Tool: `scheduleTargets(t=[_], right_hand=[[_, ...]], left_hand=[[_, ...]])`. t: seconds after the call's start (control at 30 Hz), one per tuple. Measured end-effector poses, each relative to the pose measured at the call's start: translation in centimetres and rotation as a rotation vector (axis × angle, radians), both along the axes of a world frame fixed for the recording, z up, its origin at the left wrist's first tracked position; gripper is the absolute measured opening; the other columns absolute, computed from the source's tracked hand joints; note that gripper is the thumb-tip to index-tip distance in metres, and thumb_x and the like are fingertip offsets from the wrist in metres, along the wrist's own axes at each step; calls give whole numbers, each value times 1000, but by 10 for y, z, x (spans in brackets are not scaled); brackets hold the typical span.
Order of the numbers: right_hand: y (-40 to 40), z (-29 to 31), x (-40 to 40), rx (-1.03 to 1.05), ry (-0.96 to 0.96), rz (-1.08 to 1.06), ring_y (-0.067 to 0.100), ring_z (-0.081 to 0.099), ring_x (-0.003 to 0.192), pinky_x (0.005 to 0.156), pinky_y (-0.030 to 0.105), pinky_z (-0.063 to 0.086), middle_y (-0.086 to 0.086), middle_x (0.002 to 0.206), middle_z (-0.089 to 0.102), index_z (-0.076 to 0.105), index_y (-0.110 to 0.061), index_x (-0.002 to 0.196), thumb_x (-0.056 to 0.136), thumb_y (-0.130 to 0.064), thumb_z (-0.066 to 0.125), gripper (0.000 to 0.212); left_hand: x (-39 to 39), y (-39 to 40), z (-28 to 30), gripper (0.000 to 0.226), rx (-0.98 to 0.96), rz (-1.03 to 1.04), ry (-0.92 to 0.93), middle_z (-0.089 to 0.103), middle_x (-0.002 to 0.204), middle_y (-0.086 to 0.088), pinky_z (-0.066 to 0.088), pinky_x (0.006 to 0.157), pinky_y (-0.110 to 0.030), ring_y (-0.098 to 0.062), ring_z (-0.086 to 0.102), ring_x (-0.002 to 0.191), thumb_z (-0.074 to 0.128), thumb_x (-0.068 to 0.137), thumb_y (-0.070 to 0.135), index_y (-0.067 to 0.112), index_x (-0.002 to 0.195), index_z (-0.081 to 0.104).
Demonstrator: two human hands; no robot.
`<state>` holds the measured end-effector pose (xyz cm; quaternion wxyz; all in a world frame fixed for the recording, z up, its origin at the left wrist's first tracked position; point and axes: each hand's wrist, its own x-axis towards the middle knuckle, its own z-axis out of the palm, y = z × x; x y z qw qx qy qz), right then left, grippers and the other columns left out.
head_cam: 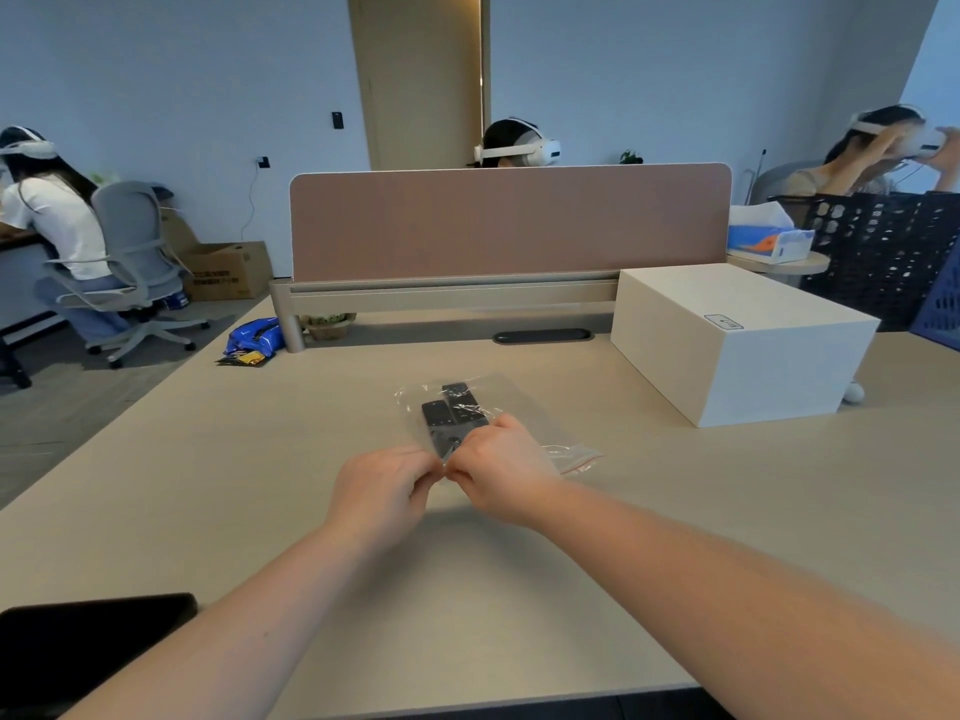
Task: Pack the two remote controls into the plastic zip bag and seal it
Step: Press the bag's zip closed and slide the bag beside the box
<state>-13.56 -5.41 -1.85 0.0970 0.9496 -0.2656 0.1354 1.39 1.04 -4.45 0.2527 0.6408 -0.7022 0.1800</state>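
Observation:
A clear plastic zip bag [511, 402] lies on the beige table, its red zip strip trailing to the right. Two black remote controls sit inside it side by side: the left remote [439, 420] and the right remote [464, 402]. Their near ends are hidden behind my hands. My left hand [382, 493] and my right hand [501, 467] meet at the bag's near left corner, each pinching the zip edge between thumb and fingers. Whether the zip is closed along its length I cannot tell.
A large white box [737, 340] stands on the table to the right. A pink desk divider [511, 223] closes off the far edge. A black flat object [93, 636] lies at the near left corner. Three people with headsets sit beyond.

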Motion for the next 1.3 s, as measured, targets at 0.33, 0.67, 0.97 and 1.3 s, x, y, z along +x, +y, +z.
scheduleTargets(t=[0.33,0.67,0.97,1.3], right_hand=[[-6,-9,-2,-156,76,42,11,62,55,59,21,45,-9,44,62,63,-23,48,53,-24,81,20],[-20,-10,-48,-213,86,-38,14,63,60,58,24,46,-6,44,60,57,-20,50,37,-7,77,27],[-31,-20,-79,-219,159,-152,16,61,57,56,24,42,-6,41,57,56,-20,49,37,-6,78,29],[-37,-21,-106,-228,195,-287,18,57,50,55,25,24,-5,38,50,52,-17,47,23,2,69,35]], left_hand=[[-1,3,6,33,25,27,-66,68,61,8,23,38,-18,-17,65,57,32,73,33,22,65,62],[4,7,6,48,95,6,-17,70,76,3,50,54,-35,-26,65,76,18,76,40,18,73,61],[1,9,7,31,115,4,-80,69,71,2,31,46,-26,-26,65,69,36,82,32,18,69,61],[1,15,7,26,154,5,-40,71,84,3,39,59,-29,-27,64,84,40,84,29,20,78,63]])
